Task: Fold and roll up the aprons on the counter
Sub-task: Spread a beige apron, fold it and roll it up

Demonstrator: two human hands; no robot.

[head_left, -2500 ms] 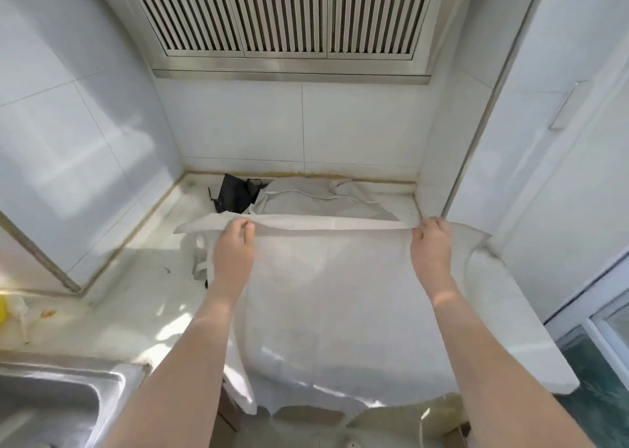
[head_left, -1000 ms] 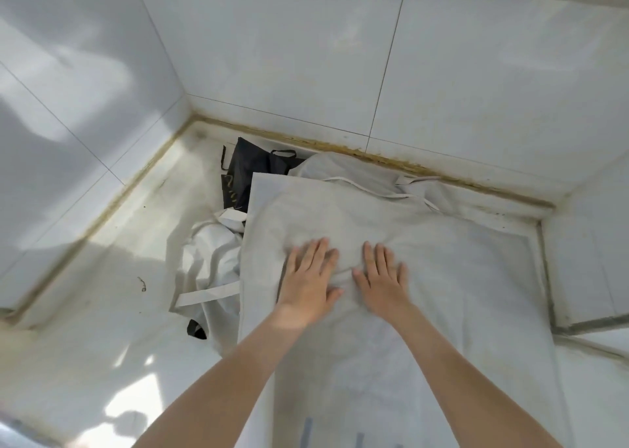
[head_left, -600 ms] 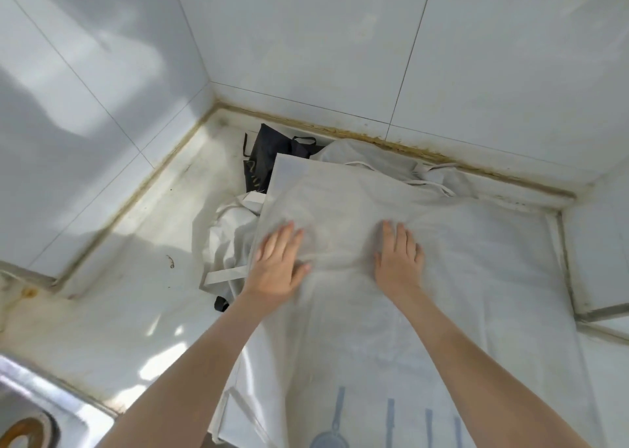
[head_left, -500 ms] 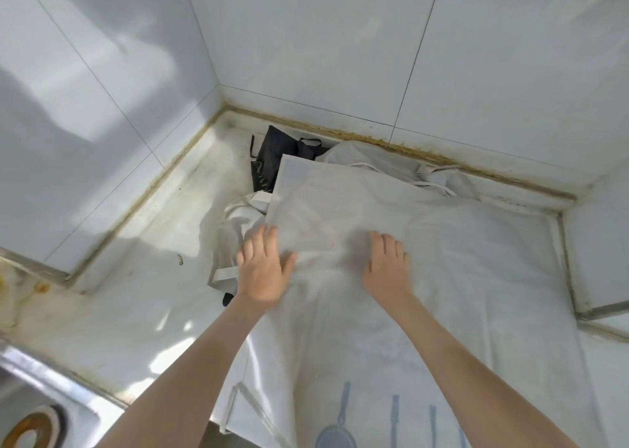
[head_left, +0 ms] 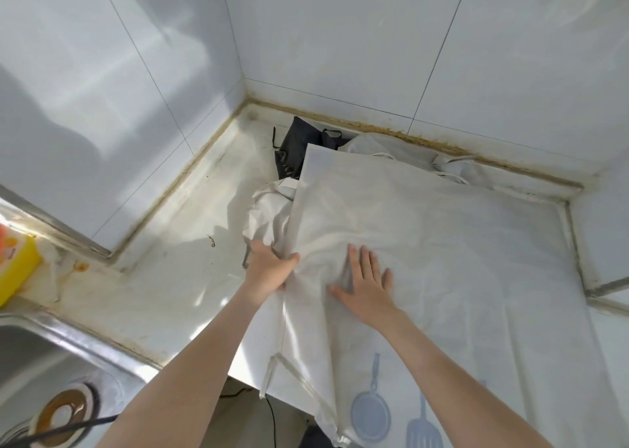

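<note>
A white apron (head_left: 442,243) with blue utensil prints lies spread over the counter (head_left: 163,277), its near end hanging past the front edge. My left hand (head_left: 269,270) grips the apron's left edge, thumb on top and fingers tucked under the fabric. My right hand (head_left: 366,282) rests flat on the cloth just to the right, fingers spread. Crumpled white fabric (head_left: 269,212) bunches beside the left edge. A grey apron (head_left: 384,144) and a black apron (head_left: 296,148) lie partly covered at the back wall.
Tiled walls close the counter at the left, back and right. A steel sink (head_left: 51,372) with a drain lies at the lower left. A yellow package (head_left: 13,263) stands on the ledge at the far left.
My left hand slid left off the top of the apron and took hold of its left edge. My right hand shifted slightly toward me, still flat. The view tilted down, showing the sink.
</note>
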